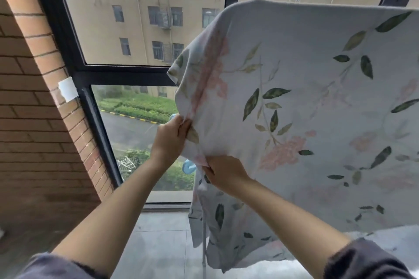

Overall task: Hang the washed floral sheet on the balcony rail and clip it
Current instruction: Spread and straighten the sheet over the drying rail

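Observation:
The floral sheet (306,97), white with pink blossoms and green leaves, hangs draped over a rail that it hides, filling the right half of the view. My left hand (170,138) pinches the sheet's left edge. Just below it, my right hand (223,173) grips the same edge, fingers curled into the cloth. A light blue clip (189,167) shows between my hands behind the cloth, and a second bit of light blue (172,116) peeks out above my left hand. A thin white post (204,233) stands under the sheet.
A dark-framed window (127,72) fills the back, with buildings and a road outside. A brick wall (34,97) stands close on the left, with a white patch (66,89) stuck at its edge. Grey floor tiles (158,244) lie below.

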Action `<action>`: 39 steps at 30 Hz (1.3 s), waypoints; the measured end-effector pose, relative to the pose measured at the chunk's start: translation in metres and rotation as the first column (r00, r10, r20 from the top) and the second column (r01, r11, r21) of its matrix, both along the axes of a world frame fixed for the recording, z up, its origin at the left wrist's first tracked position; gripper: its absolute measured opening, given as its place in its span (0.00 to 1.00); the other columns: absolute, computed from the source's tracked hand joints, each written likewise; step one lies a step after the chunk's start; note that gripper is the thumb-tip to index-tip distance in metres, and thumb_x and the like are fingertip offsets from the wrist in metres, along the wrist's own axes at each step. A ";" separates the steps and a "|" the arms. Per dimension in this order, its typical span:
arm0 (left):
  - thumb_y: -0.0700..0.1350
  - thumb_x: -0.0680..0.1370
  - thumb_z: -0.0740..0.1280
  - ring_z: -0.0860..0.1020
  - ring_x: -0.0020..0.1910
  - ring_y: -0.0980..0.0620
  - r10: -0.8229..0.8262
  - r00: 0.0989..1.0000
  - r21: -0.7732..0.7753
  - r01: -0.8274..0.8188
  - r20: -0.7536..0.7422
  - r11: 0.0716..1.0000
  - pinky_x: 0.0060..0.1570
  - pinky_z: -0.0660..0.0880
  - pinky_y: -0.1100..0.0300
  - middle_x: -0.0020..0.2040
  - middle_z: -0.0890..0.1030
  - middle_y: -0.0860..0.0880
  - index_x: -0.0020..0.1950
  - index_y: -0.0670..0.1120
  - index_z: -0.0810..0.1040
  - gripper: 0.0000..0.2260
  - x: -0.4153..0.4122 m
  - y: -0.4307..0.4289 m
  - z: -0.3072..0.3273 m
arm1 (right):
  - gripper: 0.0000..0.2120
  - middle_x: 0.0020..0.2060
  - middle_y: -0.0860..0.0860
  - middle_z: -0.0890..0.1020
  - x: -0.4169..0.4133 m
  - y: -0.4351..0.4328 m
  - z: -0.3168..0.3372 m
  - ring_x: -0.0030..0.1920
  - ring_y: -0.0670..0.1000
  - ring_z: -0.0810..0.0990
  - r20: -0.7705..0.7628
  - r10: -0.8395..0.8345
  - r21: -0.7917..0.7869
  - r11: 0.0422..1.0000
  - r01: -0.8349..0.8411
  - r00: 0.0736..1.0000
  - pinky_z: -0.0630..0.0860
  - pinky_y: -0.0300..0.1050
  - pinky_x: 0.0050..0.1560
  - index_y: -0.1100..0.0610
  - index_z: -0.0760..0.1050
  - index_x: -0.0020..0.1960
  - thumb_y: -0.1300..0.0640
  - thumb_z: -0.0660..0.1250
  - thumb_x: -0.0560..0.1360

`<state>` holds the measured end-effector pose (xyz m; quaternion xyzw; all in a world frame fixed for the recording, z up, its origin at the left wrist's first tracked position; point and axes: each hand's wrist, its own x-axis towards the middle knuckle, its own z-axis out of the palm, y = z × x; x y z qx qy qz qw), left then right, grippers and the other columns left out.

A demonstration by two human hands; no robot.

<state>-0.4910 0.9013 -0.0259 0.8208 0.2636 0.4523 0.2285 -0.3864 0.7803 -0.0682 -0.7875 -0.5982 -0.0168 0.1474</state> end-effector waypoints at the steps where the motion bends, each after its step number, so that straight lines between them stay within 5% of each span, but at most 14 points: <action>1: 0.41 0.79 0.63 0.67 0.27 0.44 0.012 1.000 0.011 -0.012 -0.027 1.000 0.31 0.55 0.56 0.28 0.70 0.43 0.36 0.44 0.65 0.13 -0.004 0.005 -0.005 | 0.17 0.50 0.55 0.81 -0.002 0.002 -0.005 0.51 0.58 0.79 0.002 0.002 -0.018 1.000 -0.002 1.000 0.65 0.44 0.42 0.54 0.76 0.57 0.49 0.51 0.82; 7: 0.41 0.79 0.63 0.68 0.26 0.45 0.026 0.995 0.062 -0.020 -0.096 0.998 0.28 0.60 0.56 0.27 0.71 0.45 0.36 0.42 0.67 0.12 -0.018 0.020 -0.021 | 0.20 0.36 0.53 0.75 -0.015 0.019 -0.034 0.39 0.56 0.75 -0.041 -0.069 -0.111 0.992 0.064 0.997 0.69 0.46 0.41 0.55 0.70 0.37 0.48 0.51 0.82; 10: 0.44 0.79 0.63 0.73 0.26 0.43 -0.008 0.987 0.041 0.015 -0.162 0.999 0.27 0.68 0.54 0.30 0.77 0.41 0.40 0.39 0.73 0.11 -0.023 0.025 -0.028 | 0.19 0.43 0.56 0.81 -0.014 0.020 -0.042 0.46 0.57 0.79 0.002 -0.103 -0.160 0.982 0.102 0.995 0.72 0.47 0.46 0.58 0.77 0.47 0.49 0.52 0.82; 13: 0.46 0.79 0.63 0.71 0.29 0.43 -0.025 0.981 0.063 0.038 -0.195 0.997 0.29 0.63 0.55 0.31 0.77 0.41 0.41 0.37 0.75 0.13 -0.024 0.025 -0.030 | 0.18 0.43 0.55 0.79 -0.011 0.016 -0.045 0.47 0.56 0.78 -0.049 -0.132 -0.178 0.977 0.121 0.990 0.72 0.47 0.46 0.58 0.76 0.49 0.48 0.53 0.81; 17: 0.51 0.74 0.61 0.67 0.29 0.46 -0.162 0.986 -0.083 0.159 -0.031 0.984 0.29 0.62 0.55 0.28 0.73 0.40 0.34 0.36 0.71 0.18 -0.023 0.031 -0.013 | 0.16 0.36 0.49 0.74 -0.006 0.011 -0.040 0.39 0.52 0.75 -0.153 -0.158 -0.100 0.984 0.144 0.976 0.71 0.46 0.42 0.55 0.71 0.42 0.46 0.54 0.81; 23: 0.47 0.74 0.67 0.75 0.34 0.49 -0.290 0.935 -0.315 0.344 0.207 0.884 0.33 0.71 0.55 0.34 0.78 0.44 0.41 0.35 0.75 0.14 -0.002 0.026 0.018 | 0.18 0.42 0.49 0.81 -0.003 0.000 -0.016 0.40 0.49 0.76 -0.269 -0.198 -0.089 0.980 0.180 0.943 0.71 0.44 0.42 0.53 0.75 0.46 0.41 0.56 0.78; 29: 0.46 0.74 0.70 0.78 0.44 0.51 -0.132 0.943 -0.301 0.227 0.306 0.926 0.37 0.77 0.60 0.47 0.76 0.52 0.64 0.44 0.65 0.23 0.008 0.011 0.028 | 0.14 0.45 0.47 0.81 0.019 -0.031 -0.003 0.44 0.50 0.79 -0.291 -0.292 -0.071 0.956 0.283 0.911 0.75 0.46 0.44 0.52 0.74 0.49 0.44 0.56 0.79; 31: 0.42 0.73 0.70 0.76 0.51 0.49 -0.059 0.924 -0.250 0.164 0.378 0.954 0.46 0.77 0.59 0.54 0.73 0.48 0.68 0.44 0.61 0.28 0.008 0.000 0.026 | 0.14 0.46 0.47 0.82 0.028 -0.046 0.000 0.43 0.49 0.79 -0.294 -0.290 -0.045 0.956 0.289 0.911 0.76 0.46 0.44 0.53 0.75 0.50 0.46 0.56 0.80; 35: 0.38 0.69 0.70 0.66 0.65 0.43 0.098 0.915 0.009 -0.111 0.392 0.994 0.67 0.64 0.55 0.64 0.66 0.38 0.69 0.38 0.63 0.30 0.014 -0.035 0.017 | 0.11 0.45 0.48 0.82 0.050 -0.077 0.006 0.44 0.50 0.80 -0.333 -0.296 -0.007 0.950 0.311 0.895 0.76 0.47 0.46 0.53 0.75 0.49 0.49 0.57 0.80; 39: 0.39 0.68 0.70 0.64 0.69 0.43 0.191 0.926 0.104 -0.235 0.325 0.966 0.66 0.61 0.50 0.68 0.66 0.40 0.66 0.41 0.68 0.27 0.039 -0.093 -0.002 | 0.09 0.43 0.49 0.83 0.082 -0.123 0.007 0.44 0.52 0.80 -0.354 -0.285 0.049 0.946 0.322 0.891 0.77 0.49 0.46 0.53 0.75 0.46 0.53 0.58 0.79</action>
